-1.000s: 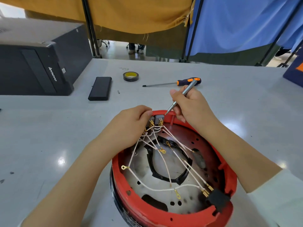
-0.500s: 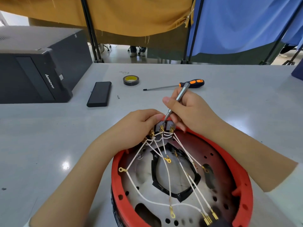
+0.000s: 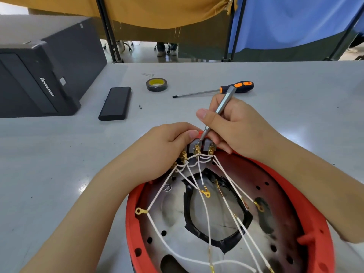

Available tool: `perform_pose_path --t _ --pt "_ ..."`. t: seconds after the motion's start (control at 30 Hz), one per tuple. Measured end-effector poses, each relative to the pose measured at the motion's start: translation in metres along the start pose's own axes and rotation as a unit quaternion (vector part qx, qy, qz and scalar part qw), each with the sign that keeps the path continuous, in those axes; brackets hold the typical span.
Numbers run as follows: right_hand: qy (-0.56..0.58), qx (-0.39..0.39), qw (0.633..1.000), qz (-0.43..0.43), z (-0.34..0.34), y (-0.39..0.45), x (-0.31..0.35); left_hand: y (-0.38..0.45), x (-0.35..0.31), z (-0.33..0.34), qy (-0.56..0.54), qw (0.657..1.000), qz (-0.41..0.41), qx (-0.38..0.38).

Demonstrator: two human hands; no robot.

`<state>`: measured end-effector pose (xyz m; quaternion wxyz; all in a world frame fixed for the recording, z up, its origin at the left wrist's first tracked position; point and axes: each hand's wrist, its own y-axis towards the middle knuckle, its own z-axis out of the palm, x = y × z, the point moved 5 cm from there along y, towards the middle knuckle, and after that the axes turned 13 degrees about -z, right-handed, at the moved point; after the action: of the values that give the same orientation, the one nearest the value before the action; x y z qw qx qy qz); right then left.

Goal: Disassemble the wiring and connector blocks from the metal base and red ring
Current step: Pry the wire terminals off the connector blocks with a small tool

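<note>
Step in hand: a terminal is being loosened at the connector block (image 3: 199, 145), which is pinched by the left hand (image 3: 167, 148) on the far rim of the red ring (image 3: 295, 186). A metal bit (image 3: 218, 113) is gripped by the right hand (image 3: 236, 125), tip on the block. Next, steady turning is likely called for. White wires (image 3: 206, 213) with gold lugs are fanned nearward from both grips over the metal base (image 3: 173, 209).

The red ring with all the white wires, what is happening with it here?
A person is taking the wiring apart. The left hand holds the connector blocks at the far edge of the red ring. The right hand grips a thin metal tool, its tip at a gold terminal. The white wires are still attached.
</note>
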<state>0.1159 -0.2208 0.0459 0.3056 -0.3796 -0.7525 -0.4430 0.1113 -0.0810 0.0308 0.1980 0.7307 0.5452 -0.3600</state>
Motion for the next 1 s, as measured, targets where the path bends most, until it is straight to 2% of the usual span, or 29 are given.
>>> perform_pose_path --t 0.3,0.57,0.7,1.0 --pt "0.017 0.013 0.999 0.025 0.0025 0.0042 0.0012 0.0002 0.0018 0.0003 -0.004 1.000 -0.011 0.006" --pt "-0.018 -0.023 0.999 -0.014 -0.0006 -0.0029 0.0044 0.0009 0.0034 0.0004 -0.008 1.000 -0.012 0.004" --pt "-0.036 -0.012 0.999 0.003 0.0003 0.0003 0.0040 0.0003 0.0025 0.0000 -0.007 1.000 -0.012 0.004" --pt "0.017 0.019 0.998 0.057 0.0036 0.0054 0.0012 -0.0003 0.0014 -0.0006 -0.006 1.000 -0.010 0.004"
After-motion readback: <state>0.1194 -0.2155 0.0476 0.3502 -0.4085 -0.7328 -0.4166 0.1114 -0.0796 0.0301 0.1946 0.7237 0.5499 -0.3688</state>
